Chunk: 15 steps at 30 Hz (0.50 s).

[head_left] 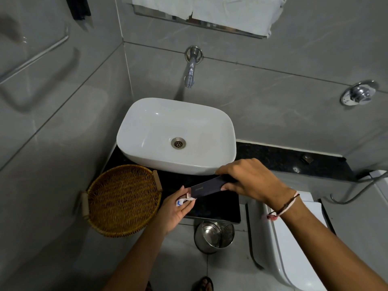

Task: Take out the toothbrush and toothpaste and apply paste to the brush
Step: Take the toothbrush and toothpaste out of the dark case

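Both hands work over the black desk [212,204]: right hand [249,181] clamps a dark box [206,186], lettering unreadable, left hand [176,208] pinching its white contents [182,200].

The dark box [206,187] hides its contents; its print is illegible.

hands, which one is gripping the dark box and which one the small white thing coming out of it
The right hand, with cord bracelets at the wrist, grips the long dark rectangular box. The left hand, beside the round wicker basket, pinches the small white and blue item at the box's open end.
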{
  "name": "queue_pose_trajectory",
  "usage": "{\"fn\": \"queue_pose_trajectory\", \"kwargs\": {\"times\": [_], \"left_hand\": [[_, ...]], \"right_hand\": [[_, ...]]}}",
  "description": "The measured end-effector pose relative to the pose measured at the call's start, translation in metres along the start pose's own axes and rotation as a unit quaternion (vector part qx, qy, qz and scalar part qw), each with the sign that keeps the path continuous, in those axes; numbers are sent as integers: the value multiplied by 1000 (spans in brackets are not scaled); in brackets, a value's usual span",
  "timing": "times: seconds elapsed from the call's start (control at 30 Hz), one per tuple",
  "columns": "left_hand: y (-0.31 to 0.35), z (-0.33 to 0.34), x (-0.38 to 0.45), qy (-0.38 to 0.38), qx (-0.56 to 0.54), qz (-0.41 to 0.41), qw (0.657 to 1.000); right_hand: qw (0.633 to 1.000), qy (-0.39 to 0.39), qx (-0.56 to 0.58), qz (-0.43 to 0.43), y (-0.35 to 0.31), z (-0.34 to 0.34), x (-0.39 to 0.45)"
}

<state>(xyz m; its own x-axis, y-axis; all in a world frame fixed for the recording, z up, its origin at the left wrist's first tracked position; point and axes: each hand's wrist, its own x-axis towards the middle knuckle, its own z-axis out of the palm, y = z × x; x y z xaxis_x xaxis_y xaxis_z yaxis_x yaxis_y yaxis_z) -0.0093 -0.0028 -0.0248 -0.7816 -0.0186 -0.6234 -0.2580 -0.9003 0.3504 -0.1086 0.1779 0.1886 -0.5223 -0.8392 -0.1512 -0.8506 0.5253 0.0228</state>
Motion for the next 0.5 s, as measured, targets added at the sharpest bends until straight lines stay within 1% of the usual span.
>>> {"fn": "queue_pose_trajectory", "kwargs": {"times": [0.1,0.27,0.37,0.5], "left_hand": [[2,-5,-1,6,8,2,1000],[-1,-7,-3,-34,9,10,999],[0,-12,-5,-47,38,22,998],[6,-22,-6,-34,71,44,996]], "right_hand": [[1000,-13,-17,2,2,-3,-2],[1000,-17,-18,6,-4,-5,2],[1000,-19,-13,11,-4,-4,1],[999,-20,-4,39,9,-4,-9]]}}
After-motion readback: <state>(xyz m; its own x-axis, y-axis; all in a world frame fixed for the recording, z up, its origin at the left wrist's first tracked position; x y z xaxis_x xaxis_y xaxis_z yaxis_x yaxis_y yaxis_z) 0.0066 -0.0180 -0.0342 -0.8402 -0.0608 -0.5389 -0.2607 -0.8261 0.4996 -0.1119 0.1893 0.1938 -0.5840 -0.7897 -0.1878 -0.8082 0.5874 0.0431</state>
